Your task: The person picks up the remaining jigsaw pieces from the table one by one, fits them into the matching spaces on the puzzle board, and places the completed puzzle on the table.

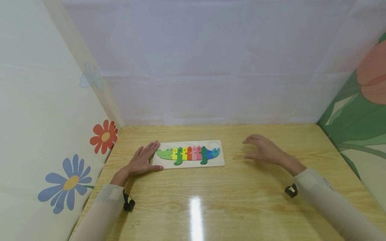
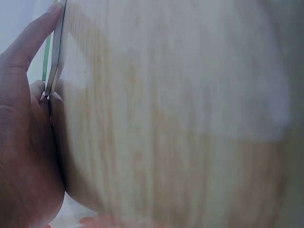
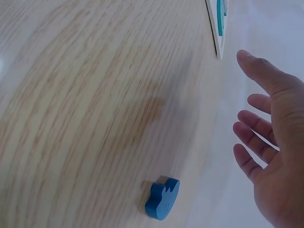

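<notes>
A wooden puzzle board (image 1: pixel 188 164) lies on the table with a colourful crocodile made of interlocking numbered pieces. At its left end my left hand (image 1: pixel 142 161) rests, fingers spread at the upper corner and thumb along the lower edge. The left wrist view shows that thumb (image 2: pixel 35 35) straight against the board's side. To the right of the board, my right hand (image 1: pixel 265 150) hovers over the table with fingers parted and nothing between them. A loose blue puzzle piece (image 3: pixel 162 198) lies on the table below the right hand; in the head view it is hidden. A pale round outline shows above the tail.
The wooden table (image 1: pixel 241 197) has a bright light reflection near its front. A white cloth wall (image 1: pixel 193 67) stands behind it, with flower-printed panels at left and right. Black wrist cameras hang under both sleeves.
</notes>
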A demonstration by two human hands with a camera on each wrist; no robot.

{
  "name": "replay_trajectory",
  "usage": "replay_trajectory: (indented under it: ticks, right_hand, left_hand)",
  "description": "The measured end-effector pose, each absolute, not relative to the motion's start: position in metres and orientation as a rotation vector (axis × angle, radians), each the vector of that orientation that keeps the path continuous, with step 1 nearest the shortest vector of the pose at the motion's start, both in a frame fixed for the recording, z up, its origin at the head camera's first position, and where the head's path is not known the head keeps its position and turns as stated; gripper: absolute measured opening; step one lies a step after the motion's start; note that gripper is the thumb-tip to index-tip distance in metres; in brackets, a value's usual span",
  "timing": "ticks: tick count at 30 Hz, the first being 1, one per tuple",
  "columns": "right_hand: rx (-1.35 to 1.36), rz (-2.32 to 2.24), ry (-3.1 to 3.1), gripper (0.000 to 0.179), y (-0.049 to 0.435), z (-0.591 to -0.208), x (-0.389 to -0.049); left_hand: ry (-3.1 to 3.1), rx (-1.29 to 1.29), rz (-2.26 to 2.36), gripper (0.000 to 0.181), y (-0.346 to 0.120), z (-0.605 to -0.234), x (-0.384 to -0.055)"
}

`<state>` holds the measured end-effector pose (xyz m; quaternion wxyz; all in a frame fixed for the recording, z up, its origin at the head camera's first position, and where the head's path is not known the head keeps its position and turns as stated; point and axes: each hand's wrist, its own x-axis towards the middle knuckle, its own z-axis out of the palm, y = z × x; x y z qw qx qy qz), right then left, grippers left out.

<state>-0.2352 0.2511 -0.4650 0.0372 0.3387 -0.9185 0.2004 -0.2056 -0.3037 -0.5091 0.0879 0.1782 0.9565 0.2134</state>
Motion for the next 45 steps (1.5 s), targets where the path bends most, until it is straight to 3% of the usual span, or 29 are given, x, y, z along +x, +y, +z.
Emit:
replay_trajectory:
  ticks: [45]
  right_hand:
    - [0.981, 0.546, -2.832, 0.054, 0.304, -0.455, -0.232]
  left_hand:
    - [2.853, 0.527, 0.631, 0.116, -0.303, -0.510, -0.207]
